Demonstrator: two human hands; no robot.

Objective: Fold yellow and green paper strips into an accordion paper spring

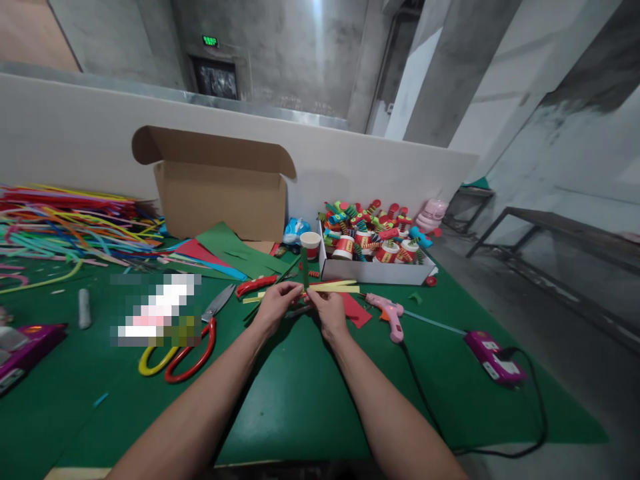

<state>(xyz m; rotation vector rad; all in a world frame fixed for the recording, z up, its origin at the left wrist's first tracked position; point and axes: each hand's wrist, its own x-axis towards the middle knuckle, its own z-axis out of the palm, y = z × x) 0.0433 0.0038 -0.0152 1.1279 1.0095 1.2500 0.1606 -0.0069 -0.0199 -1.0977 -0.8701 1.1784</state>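
Left hand (274,311) and right hand (329,313) pinch a green strip (305,268) at center frame, apparently mid-fold, next needing careful alignment.

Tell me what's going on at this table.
A person is working with bare hands at a green table. The fingertips of the left hand and right hand meet at the lower end of an upright green strip, with yellow strips close by. A pink glue gun lies to the right and large scissors to the left. Beyond the hands, a white box holds colorful crafted pieces.
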